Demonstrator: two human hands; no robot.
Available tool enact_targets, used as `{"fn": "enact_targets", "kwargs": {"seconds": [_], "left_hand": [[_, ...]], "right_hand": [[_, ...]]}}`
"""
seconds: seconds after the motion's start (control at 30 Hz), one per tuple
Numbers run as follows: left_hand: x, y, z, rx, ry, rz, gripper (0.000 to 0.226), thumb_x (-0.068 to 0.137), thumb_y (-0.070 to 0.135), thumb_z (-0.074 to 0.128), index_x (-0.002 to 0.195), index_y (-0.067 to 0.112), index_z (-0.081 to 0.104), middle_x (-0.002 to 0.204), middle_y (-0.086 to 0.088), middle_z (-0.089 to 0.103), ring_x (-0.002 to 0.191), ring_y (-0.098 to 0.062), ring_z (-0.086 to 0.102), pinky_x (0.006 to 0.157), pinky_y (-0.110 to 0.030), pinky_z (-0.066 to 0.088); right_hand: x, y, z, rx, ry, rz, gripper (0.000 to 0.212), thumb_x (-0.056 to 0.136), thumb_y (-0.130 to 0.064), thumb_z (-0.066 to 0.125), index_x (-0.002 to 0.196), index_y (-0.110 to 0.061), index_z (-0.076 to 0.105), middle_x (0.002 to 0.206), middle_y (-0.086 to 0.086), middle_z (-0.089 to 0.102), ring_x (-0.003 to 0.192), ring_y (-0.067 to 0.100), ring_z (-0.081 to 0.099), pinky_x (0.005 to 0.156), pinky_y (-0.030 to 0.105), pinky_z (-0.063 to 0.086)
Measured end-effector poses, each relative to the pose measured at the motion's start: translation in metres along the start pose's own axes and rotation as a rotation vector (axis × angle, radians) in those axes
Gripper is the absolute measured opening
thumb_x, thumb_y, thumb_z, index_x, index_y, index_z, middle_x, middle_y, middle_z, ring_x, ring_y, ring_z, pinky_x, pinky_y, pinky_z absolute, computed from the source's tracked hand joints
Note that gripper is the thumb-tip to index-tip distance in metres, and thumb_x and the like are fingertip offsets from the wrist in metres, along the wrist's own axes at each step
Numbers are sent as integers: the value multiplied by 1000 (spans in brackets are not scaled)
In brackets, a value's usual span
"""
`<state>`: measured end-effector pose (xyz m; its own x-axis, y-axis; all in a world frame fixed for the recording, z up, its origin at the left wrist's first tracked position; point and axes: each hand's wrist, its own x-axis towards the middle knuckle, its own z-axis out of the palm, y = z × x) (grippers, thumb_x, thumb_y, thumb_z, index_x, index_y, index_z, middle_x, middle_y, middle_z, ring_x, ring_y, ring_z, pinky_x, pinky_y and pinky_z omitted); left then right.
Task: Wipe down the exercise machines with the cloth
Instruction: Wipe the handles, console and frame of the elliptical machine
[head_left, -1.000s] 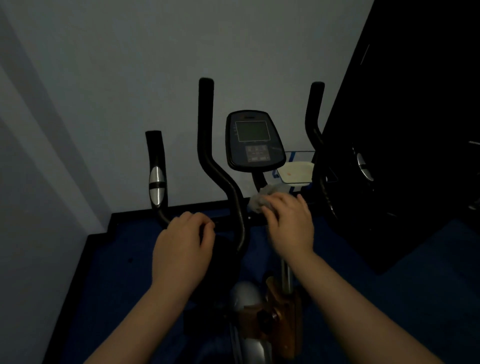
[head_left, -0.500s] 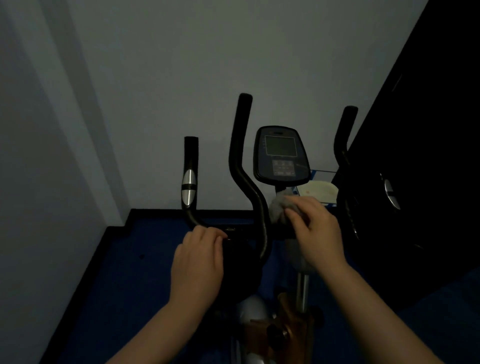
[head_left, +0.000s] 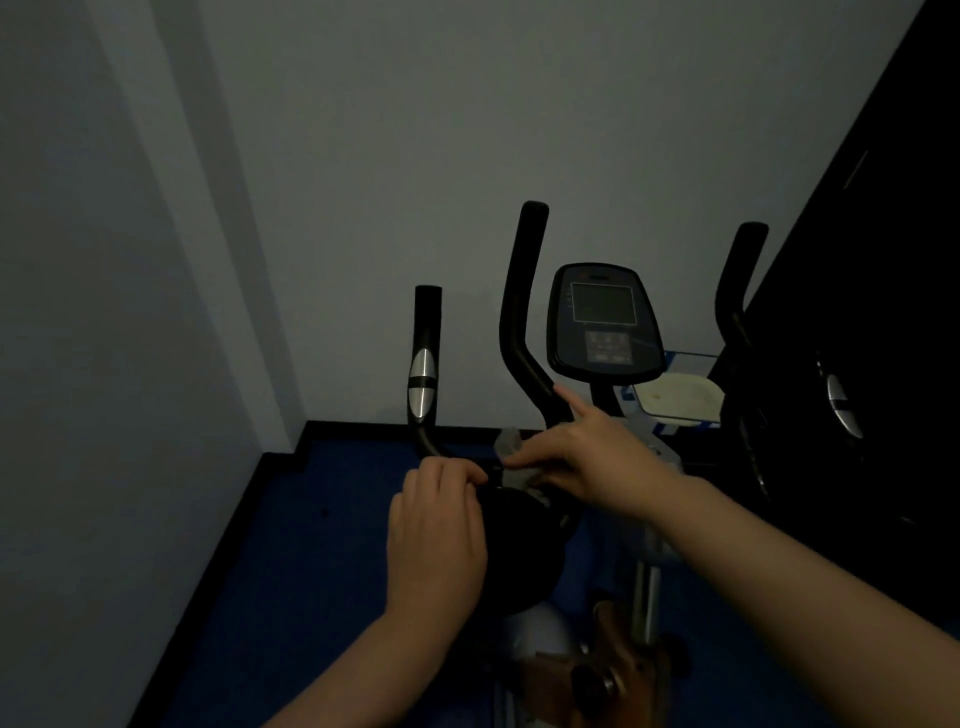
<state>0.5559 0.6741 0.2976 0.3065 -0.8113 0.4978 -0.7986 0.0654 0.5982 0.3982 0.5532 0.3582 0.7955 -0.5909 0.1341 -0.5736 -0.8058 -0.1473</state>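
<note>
Wiping going on, dim room:
Exercise bike (head_left: 524, 364): black, against the far wall, console (head_left: 605, 322) on top.
Left hand (head_left: 439, 530): curled round the near crossbar.
Right hand (head_left: 592, 462): pinching the cloth, index finger sticking out.
Cloth (head_left: 511, 452): pale, bunched on the crossbar, just right of the left hand.

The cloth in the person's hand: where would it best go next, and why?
Probably slide the cloth left along the handlebar toward the left hand. The right hand holds it bunched on the bar beside the curved black handle.

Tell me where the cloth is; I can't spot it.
The cloth is centre frame, held by the right hand against the handlebar, beside the left hand.
</note>
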Motion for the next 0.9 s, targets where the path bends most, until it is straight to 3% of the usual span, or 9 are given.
{"fn": "enact_targets", "kwargs": {"seconds": [0.07, 0.17, 0.23, 0.37, 0.5, 0.57, 0.7, 0.8, 0.9], "left_hand": [[0, 0, 1, -2, 9, -3, 16, 90, 6, 52, 94, 19, 59, 93, 4, 55, 80, -14, 50, 67, -32, 40], [0, -1, 3, 0, 43, -8, 16, 93, 15, 41, 92, 21, 56, 91, 6, 53, 78, -12, 47, 66, -31, 39], [-1, -1, 4, -4, 36, -24, 22, 93, 24, 33, 91, 22, 55, 91, 7, 50, 78, -10, 45, 66, -30, 38], [-2, 0, 2, 27, 9, -38, 27, 94, 29, 28, 92, 22, 55, 91, 7, 50, 79, -11, 46, 68, -33, 41], [1, 1, 1, 16, -6, -30, 28, 94, 28, 29, 91, 21, 56, 89, 6, 51, 78, -11, 46, 67, -34, 42], [0, -1, 0, -21, -30, -25, 27, 94, 29, 28, 91, 22, 54, 90, 8, 50, 79, -10, 45, 68, -32, 40], [1, -9, -8, -258, -115, -16, 19, 93, 43, 32, 91, 34, 48, 92, 20, 44, 87, -4, 47, 73, -27, 41], [9, -30, -17, -425, -141, -27, 17, 91, 48, 35, 92, 38, 49, 95, 22, 46, 91, -8, 51, 74, -26, 43], [41, -67, -27, -476, -109, -51, 17, 92, 44, 36, 93, 36, 51, 98, 22, 47, 94, -6, 52, 77, -27, 45]], "right_hand": [[-3, -4, -3, 27, 16, 11, 34, 85, -27, 71, 118, -35, 68, 114, -10, 70, 129, 14, 49, 121, 34, 12], [16, -28, 5, 38, -7, 141, 37, 92, -32, 62, 128, -41, 58, 135, 1, 58, 143, 20, 27, 110, 32, 27], [26, -35, 9, 60, -50, 132, 39, 93, -32, 60, 130, -42, 56, 136, 4, 57, 137, 23, 37, 104, 33, 33], [19, -22, 2, 69, -63, 119, 37, 90, -33, 65, 126, -41, 61, 115, 1, 69, 105, 20, 62, 81, 25, 42], [33, -46, 12, 201, 0, 170, 32, 89, -32, 65, 119, -41, 65, 117, -3, 69, 107, 19, 62, 89, 34, 50], [42, -56, 13, 285, -16, 206, 31, 89, -32, 64, 119, -38, 66, 118, -1, 69, 108, 19, 62, 89, 39, 51], [33, -49, 0, 177, -98, 333, 28, 88, -39, 65, 115, -40, 67, 109, -5, 71, 98, 13, 63, 83, 33, 53], [39, -66, 9, 166, -8, 483, 25, 90, -42, 60, 113, -38, 68, 109, -7, 71, 100, 14, 63, 81, 30, 51], [66, -102, 29, 30, 62, 597, 28, 96, -47, 47, 106, -30, 67, 103, -1, 69, 97, 19, 62, 64, 29, 39]]}}
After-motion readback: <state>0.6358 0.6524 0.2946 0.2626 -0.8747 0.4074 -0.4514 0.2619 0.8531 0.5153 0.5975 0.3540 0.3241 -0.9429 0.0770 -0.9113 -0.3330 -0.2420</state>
